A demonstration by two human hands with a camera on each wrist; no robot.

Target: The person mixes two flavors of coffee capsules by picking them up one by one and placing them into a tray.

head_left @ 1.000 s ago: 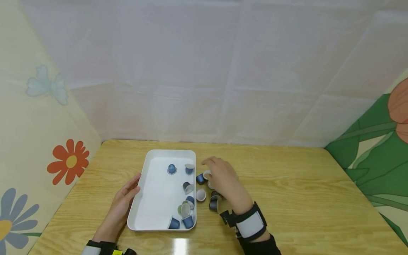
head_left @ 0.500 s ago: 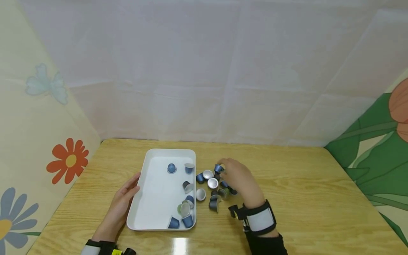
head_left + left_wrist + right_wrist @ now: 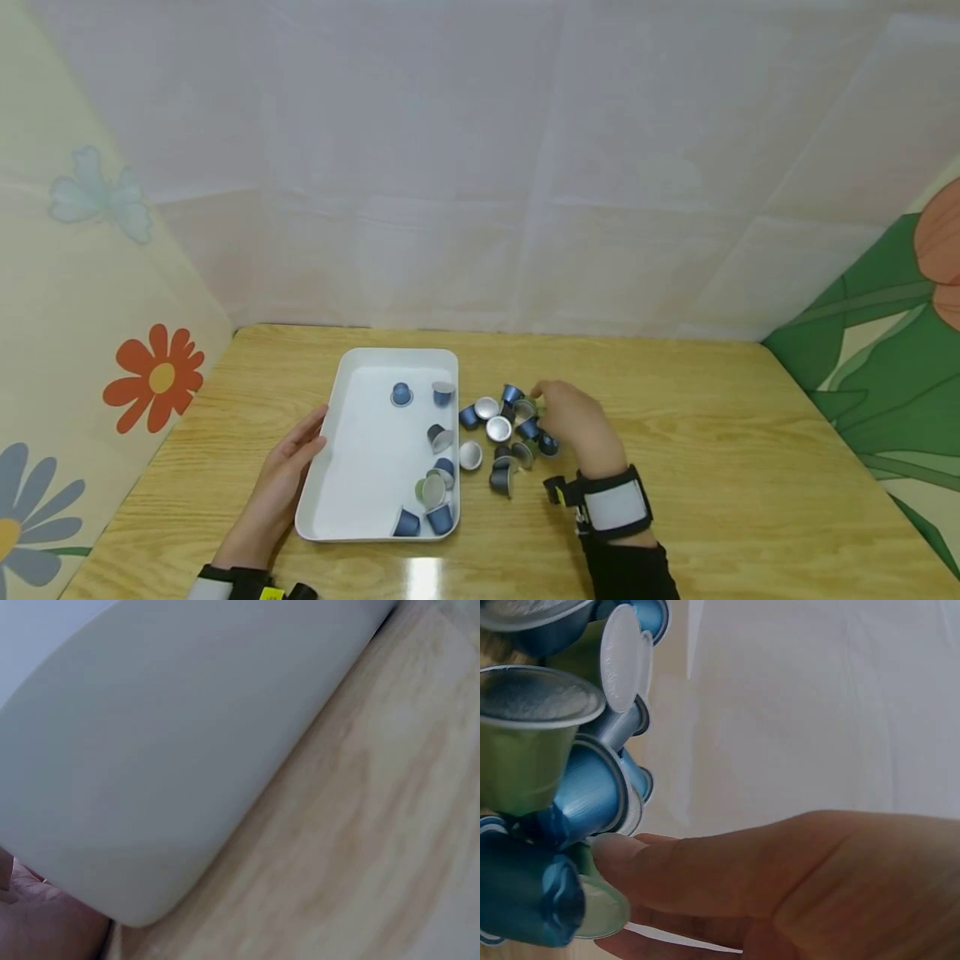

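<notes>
A white tray (image 3: 360, 533) lies on the table with several coffee capsules in it, among them a blue capsule (image 3: 402, 392). My left hand (image 3: 288, 467) rests against the tray's left side, fingers extended along its edge. In the left wrist view the tray wall (image 3: 165, 750) fills most of the frame, and part of the hand (image 3: 45, 919) shows below it. My right hand (image 3: 577, 421) is at the right side of a loose capsule pile. Up close, its thumb (image 3: 622, 859) and fingers pinch a green coffee capsule (image 3: 601, 909), partly hidden by a blue-green capsule (image 3: 532, 892).
Loose capsules lie right of the tray, including a silver-faced one (image 3: 498, 429), a dark one (image 3: 501, 480) and a pale one (image 3: 470, 456). The wooden table (image 3: 712, 467) extends to the right. A white cloth (image 3: 480, 167) hangs behind it.
My right hand has moved right from over the middle of the pile to its right side, uncovering several capsules. The left hand and the tray stay in place.
</notes>
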